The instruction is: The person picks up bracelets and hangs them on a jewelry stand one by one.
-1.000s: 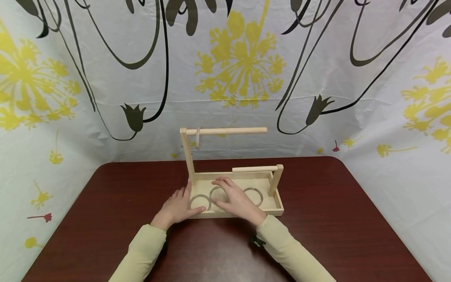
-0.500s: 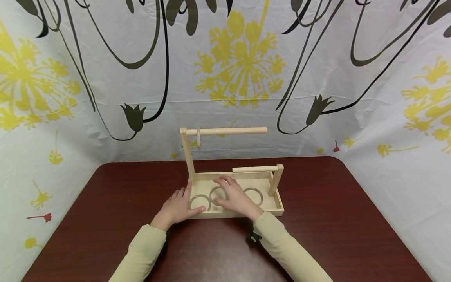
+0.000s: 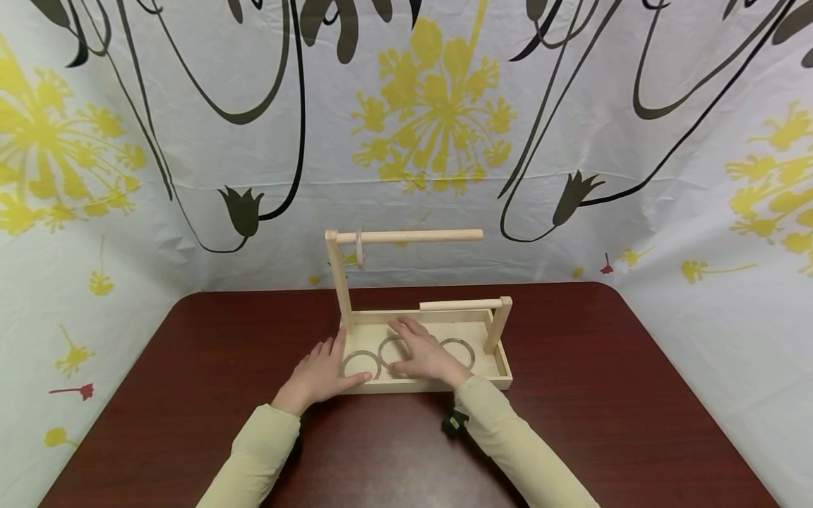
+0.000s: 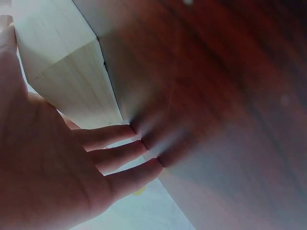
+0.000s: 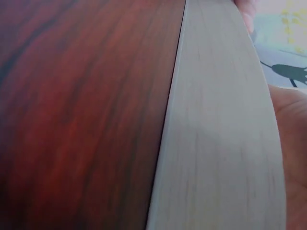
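My left hand (image 3: 320, 374) lies against the left end of a shallow wooden tray (image 3: 413, 386), its thumb across the front edge. In the left wrist view, the straight fingers (image 4: 129, 184) run past the tray's corner, fingertips at the tabletop. Above the middle ring (image 3: 380, 351) hovers my right hand (image 3: 428, 358), fingers and thumb apart and gently bent. That ring lies flat and partly hidden by the hand. Another ring (image 3: 362, 352) lies to its left, and a third ring (image 3: 473, 354) to its right. In the right wrist view the tray's front wall (image 5: 220, 120) hides most of the hand.
A tall post (image 3: 339, 282) at the tray's left holds a long dowel (image 3: 425, 236) with one ring (image 3: 360, 250) hanging near the post. A shorter post (image 3: 498, 328) on the right holds a bare lower dowel (image 3: 457, 305). Patterned cloth (image 3: 406, 204) surrounds the dark table (image 3: 571, 395).
My right hand and wrist have shifted slightly up over the tray. The hanging ring has swung a little and now shows more edge-on. The left hand has stayed put.
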`<state>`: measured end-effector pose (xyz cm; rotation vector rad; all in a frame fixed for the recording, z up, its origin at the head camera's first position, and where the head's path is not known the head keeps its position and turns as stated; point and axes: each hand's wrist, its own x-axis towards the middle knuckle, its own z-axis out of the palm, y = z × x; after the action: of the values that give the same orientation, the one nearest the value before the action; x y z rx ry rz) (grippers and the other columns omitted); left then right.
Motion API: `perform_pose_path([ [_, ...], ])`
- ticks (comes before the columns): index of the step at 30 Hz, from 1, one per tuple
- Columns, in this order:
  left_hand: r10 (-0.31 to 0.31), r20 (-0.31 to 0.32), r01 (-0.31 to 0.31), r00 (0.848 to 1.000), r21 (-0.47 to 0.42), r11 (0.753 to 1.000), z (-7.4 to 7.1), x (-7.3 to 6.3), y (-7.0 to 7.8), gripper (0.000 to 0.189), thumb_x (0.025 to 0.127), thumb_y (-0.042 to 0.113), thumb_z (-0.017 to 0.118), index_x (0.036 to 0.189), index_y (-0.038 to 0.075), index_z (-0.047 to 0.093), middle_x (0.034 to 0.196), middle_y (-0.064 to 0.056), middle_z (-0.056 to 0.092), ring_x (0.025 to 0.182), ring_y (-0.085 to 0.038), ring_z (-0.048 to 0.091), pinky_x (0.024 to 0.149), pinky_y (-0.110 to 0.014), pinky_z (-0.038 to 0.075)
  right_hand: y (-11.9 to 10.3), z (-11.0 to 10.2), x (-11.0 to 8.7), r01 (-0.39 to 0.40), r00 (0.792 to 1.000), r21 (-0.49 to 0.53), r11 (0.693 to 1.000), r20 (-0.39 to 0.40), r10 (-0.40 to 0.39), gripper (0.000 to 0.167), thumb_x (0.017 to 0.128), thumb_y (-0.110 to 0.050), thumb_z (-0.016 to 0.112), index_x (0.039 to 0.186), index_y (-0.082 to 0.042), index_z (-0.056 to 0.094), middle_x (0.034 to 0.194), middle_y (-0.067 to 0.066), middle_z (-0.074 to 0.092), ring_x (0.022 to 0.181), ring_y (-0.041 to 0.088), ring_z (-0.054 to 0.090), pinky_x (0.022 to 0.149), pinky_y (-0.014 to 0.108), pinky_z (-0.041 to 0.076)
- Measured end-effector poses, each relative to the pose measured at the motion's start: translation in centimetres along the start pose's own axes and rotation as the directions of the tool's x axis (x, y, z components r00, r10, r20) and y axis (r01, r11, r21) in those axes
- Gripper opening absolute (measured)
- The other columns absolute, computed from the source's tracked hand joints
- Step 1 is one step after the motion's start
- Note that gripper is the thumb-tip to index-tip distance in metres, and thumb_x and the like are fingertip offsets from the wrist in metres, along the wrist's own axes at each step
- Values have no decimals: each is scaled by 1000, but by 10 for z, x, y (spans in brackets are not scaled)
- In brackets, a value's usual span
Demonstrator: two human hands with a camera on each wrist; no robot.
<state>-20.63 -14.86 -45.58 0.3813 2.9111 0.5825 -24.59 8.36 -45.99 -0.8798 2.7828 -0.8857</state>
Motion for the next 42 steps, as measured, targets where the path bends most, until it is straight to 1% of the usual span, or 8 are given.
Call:
perform_pose_path([
  [6, 0, -1, 0, 1000, 4, 1000, 2, 0, -1, 108, 84, 64, 61, 152, -5, 14, 138, -37, 38, 128, -52, 36, 97, -61, 36, 5, 1, 2, -26, 997, -13, 1000, 67, 27, 89, 77, -23, 78, 151, -6, 32, 154, 21, 24, 140, 39, 23, 104, 59, 27],
  [10, 4, -8, -4, 1000, 9, 1000, 2, 0, -1, 107, 84, 64, 62, 152, -5, 15, 138, -37, 39, 127, -52, 37, 96, -61, 36, 6, 1, 3, -38, 996, -14, 999, 84, 39, 90, 76, -23, 80, 151, -7, 32, 154, 21, 24, 140, 41, 23, 105, 61, 24],
  [13, 6, -10, -5, 1000, 10, 1000, 1, 0, -1, 107, 84, 63, 62, 152, -5, 15, 138, -37, 39, 127, -52, 38, 96, -61, 36, 7, 2, 4, -28, 997, -12, 1000, 76, 29, 89, 75, -24, 80, 150, -7, 35, 150, 20, 32, 137, 42, 27, 104, 62, 25],
  [17, 3, -7, -3, 1000, 9, 1000, 1, 0, -1, 106, 84, 63, 62, 152, -4, 15, 138, -37, 38, 127, -52, 37, 96, -61, 36, 6, 3, 6, -4, 997, -48, 999, 78, 8, 84, 76, -26, 80, 147, -8, 40, 145, 16, 43, 133, 40, 34, 105, 57, 26],
  [20, -2, -3, 2, 1000, 7, 1000, 0, -1, -1, 106, 85, 63, 61, 152, -4, 15, 139, -37, 38, 128, -52, 37, 97, -61, 36, 5, 4, 7, 14, 997, -77, 997, 78, -8, 79, 76, -26, 80, 144, -9, 44, 142, 14, 46, 130, 38, 39, 105, 55, 29],
  [24, -4, -2, 4, 1000, 8, 1000, 0, -1, 0, 106, 85, 63, 61, 152, -4, 15, 139, -36, 38, 128, -52, 37, 97, -61, 35, 4, 5, 8, 37, 998, -116, 993, 63, -30, 71, 75, -25, 81, 138, -9, 53, 136, 15, 51, 122, 37, 44, 100, 53, 35],
  [29, -1, -7, 1, 1000, 14, 1000, 0, 0, 0, 106, 85, 63, 62, 152, -4, 15, 138, -36, 39, 127, -52, 37, 97, -61, 36, 3, 4, 8, 51, 998, -134, 990, 53, -44, 69, 73, -25, 82, 135, -9, 55, 132, 16, 52, 117, 37, 46, 97, 51, 38],
  [42, -2, -2, 2, 1000, 20, 1000, 0, -2, 1, 106, 85, 63, 61, 152, -4, 14, 138, -36, 39, 127, -52, 37, 96, -62, 36, 0, -3, -3, 59, 998, -168, 984, 21, -56, 66, 74, -31, 82, 131, -8, 59, 126, 15, 54, 115, 35, 48, 94, 49, 41],
])
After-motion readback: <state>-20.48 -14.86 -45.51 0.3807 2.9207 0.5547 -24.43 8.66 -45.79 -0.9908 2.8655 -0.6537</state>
